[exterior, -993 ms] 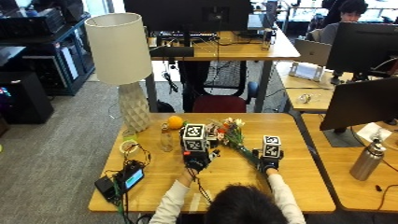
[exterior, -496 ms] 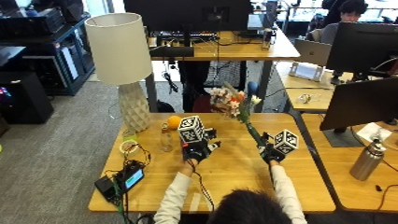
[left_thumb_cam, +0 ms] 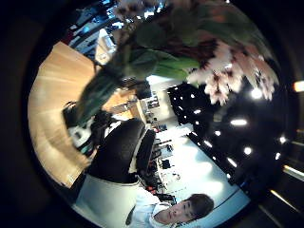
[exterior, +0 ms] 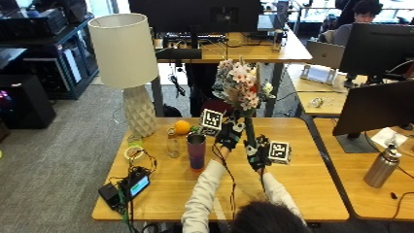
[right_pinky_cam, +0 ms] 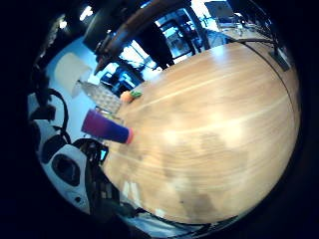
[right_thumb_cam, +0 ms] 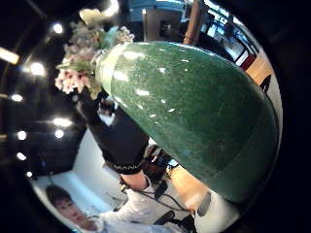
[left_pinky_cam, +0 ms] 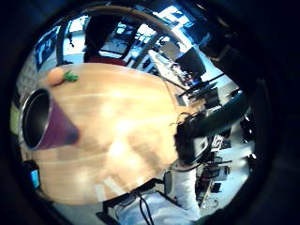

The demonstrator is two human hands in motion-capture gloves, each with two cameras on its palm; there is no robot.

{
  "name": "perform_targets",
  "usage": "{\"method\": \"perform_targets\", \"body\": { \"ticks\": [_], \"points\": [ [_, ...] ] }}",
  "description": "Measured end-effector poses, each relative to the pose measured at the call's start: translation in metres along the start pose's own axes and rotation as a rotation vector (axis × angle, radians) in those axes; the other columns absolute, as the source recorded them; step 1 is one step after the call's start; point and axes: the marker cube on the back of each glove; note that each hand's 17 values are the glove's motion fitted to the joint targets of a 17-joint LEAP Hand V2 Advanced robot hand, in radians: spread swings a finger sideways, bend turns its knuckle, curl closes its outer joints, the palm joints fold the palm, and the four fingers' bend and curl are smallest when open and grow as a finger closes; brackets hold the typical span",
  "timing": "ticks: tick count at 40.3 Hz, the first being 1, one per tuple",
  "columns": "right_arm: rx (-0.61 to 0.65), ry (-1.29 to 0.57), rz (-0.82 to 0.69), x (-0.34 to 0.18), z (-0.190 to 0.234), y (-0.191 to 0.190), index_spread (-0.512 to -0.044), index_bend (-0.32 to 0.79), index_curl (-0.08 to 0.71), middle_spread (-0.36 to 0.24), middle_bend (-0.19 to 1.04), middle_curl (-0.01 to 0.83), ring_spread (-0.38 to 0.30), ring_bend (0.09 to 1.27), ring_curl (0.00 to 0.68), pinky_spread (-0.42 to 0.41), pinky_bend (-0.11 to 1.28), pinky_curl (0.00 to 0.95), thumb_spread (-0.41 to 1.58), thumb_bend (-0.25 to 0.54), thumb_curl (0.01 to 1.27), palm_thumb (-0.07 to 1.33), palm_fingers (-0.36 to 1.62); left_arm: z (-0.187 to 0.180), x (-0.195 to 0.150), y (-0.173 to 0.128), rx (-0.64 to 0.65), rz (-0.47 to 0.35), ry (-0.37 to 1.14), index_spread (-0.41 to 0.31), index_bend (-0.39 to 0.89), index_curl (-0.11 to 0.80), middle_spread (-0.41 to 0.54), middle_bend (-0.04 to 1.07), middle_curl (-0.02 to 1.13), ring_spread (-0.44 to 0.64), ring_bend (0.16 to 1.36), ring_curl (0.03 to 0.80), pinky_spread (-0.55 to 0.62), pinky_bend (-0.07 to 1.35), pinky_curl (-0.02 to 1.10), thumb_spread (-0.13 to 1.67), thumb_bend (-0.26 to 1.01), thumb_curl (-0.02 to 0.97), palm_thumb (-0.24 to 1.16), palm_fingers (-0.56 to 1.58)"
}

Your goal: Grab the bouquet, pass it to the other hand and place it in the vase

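Note:
The bouquet (exterior: 239, 85) of pink and white flowers stands upright above the table, its green wrapped stem (exterior: 250, 130) pointing down. My right hand (exterior: 260, 151) grips the stem's lower end; the stem (right_thumb_cam: 189, 111) fills the right thumb side view. My left hand (exterior: 228, 135) hovers just beside the stem, higher up, fingers reaching toward it. Its thumb side view shows the flowers (left_thumb_cam: 223, 71) and stem (left_thumb_cam: 102, 92) a little off the palm. The vase, a purple tumbler (exterior: 196, 151), stands on the wooden table (exterior: 304, 179) left of both hands, also seen as the tumbler (left_pinky_cam: 44, 124) and tumbler (right_pinky_cam: 107, 128).
An orange (exterior: 182, 127), a small glass bottle (exterior: 171, 145) and a tall white lamp (exterior: 126, 53) stand behind and left of the tumbler. A black device with cables (exterior: 126, 187) lies at the front left. A steel bottle (exterior: 382, 167) stands on the neighbouring desk.
The right hand has lifted the bouquet off the table and stood it upright. The left hand has moved in beside the stem, and both hands are closer together.

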Motion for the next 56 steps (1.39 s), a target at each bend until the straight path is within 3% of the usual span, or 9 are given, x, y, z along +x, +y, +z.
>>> {"method": "perform_targets", "body": {
  "ticks": [7, 12, 15, 21, 25, 39, 46, 51, 56],
  "points": [
    [-0.030, -0.146, -0.021, -0.009, 0.037, 0.030, -0.193, 0.42, 0.534, -0.149, 0.85, 0.618, -0.193, 0.97, 0.529, -0.262, 0.71, 0.469, 0.86, -0.018, 0.51, 1.11, 1.41, 0.009, 0.014, -0.003, 0.086, 0.020, 0.156, 0.026, 0.10, 0.270, 0.086, 0.20, 0.35, 0.09, 0.62, 0.307, 0.13, 0.40, 0.35, 1.02, -0.01, 0.298, 0.24, 0.55],
    [-0.067, -0.207, -0.029, -0.016, 0.058, 0.048, -0.190, 0.41, 0.547, -0.148, 0.85, 0.618, -0.192, 0.98, 0.530, -0.261, 0.72, 0.474, 0.84, -0.023, 0.53, 1.10, 1.40, 0.004, 0.015, -0.003, 0.180, 0.071, 0.169, -0.072, 0.11, 0.259, -0.108, 0.26, 0.35, -0.14, 0.61, 0.281, -0.13, 0.46, 0.33, 1.01, 0.03, 0.331, 0.38, 1.03],
    [-0.153, -0.197, -0.083, -0.018, 0.068, 0.052, -0.189, 0.40, 0.553, -0.148, 0.86, 0.619, -0.192, 0.98, 0.531, -0.261, 0.72, 0.476, 0.83, -0.023, 0.53, 1.10, 1.40, -0.007, 0.021, -0.005, 0.248, 0.219, 0.180, -0.139, 0.06, 0.249, -0.227, 0.56, 0.46, -0.27, 0.70, 0.345, -0.30, 0.51, 0.37, 0.97, 0.09, 0.383, 0.54, 1.46],
    [-0.365, -0.223, -0.155, -0.031, 0.069, 0.055, -0.200, 0.21, 0.519, -0.133, 0.75, 0.575, -0.193, 0.96, 0.510, -0.301, 0.71, 0.460, 0.75, -0.078, 0.54, 0.95, 1.22, -0.048, 0.033, -0.010, 0.342, 0.181, 0.009, -0.218, 0.18, 0.292, -0.303, 0.74, 0.55, -0.34, 0.83, 0.421, -0.37, 0.57, 0.42, 0.78, 0.11, 0.482, 0.72, 1.47],
    [-0.365, -0.170, -0.188, -0.020, 0.058, 0.046, -0.209, 0.02, 0.437, -0.122, 0.72, 0.560, -0.149, 0.82, 0.468, -0.214, 0.69, 0.436, 0.86, -0.080, 0.50, 0.83, 0.94, -0.086, 0.058, -0.018, 0.414, 0.208, -0.072, -0.254, 0.22, 0.330, -0.334, 0.78, 0.58, -0.37, 0.86, 0.446, -0.40, 0.60, 0.44, 0.70, 0.09, 0.522, 0.75, 1.44],
    [-0.351, -0.100, -0.138, -0.002, 0.021, 0.015, -0.231, 0.08, 0.341, -0.066, 0.45, 0.460, -0.098, 0.63, 0.401, 0.083, 0.63, 0.402, 0.98, -0.041, 0.41, 0.63, 0.69, -0.185, 0.108, -0.048, 0.628, 0.260, -0.158, -0.312, 0.27, 0.433, -0.371, 0.83, 0.61, -0.39, 0.89, 0.475, -0.42, 0.65, 0.45, 0.58, 0.00, 0.626, 0.81, 1.40],
    [-0.321, -0.154, -0.268, 0.005, 0.003, -0.012, -0.268, 0.09, 0.298, -0.089, 0.33, 0.415, 0.008, 0.52, 0.364, 0.212, 0.66, 0.395, 1.00, -0.033, 0.39, 0.60, 0.50, -0.221, 0.087, -0.062, 0.743, 0.234, -0.199, -0.321, 0.27, 0.468, -0.375, 0.84, 0.61, -0.39, 0.90, 0.481, -0.43, 0.66, 0.46, 0.56, -0.02, 0.663, 0.82, 1.39],
    [-0.334, -0.078, -0.140, 0.011, -0.005, -0.011, -0.283, 0.10, 0.277, -0.089, 0.30, 0.404, 0.046, 0.49, 0.343, 0.258, 0.66, 0.378, 1.00, -0.032, 0.38, 0.59, 0.49, -0.226, 0.069, -0.067, 0.764, 0.213, -0.199, -0.326, 0.27, 0.492, -0.377, 0.85, 0.61, -0.39, 0.90, 0.484, -0.43, 0.66, 0.46, 0.55, -0.02, 0.686, 0.82, 1.38],
    [-0.389, -0.235, -0.195, -0.029, -0.017, 0.004, -0.290, 0.10, 0.262, -0.086, 0.29, 0.398, 0.067, 0.48, 0.335, 0.280, 0.65, 0.368, 1.01, -0.028, 0.37, 0.59, 0.49, -0.227, 0.049, -0.069, 0.777, 0.188, -0.204, -0.329, 0.26, 0.512, -0.377, 0.85, 0.61, -0.39, 0.90, 0.486, -0.43, 0.66, 0.46, 0.55, -0.03, 0.704, 0.82, 1.38]
  ]
}}
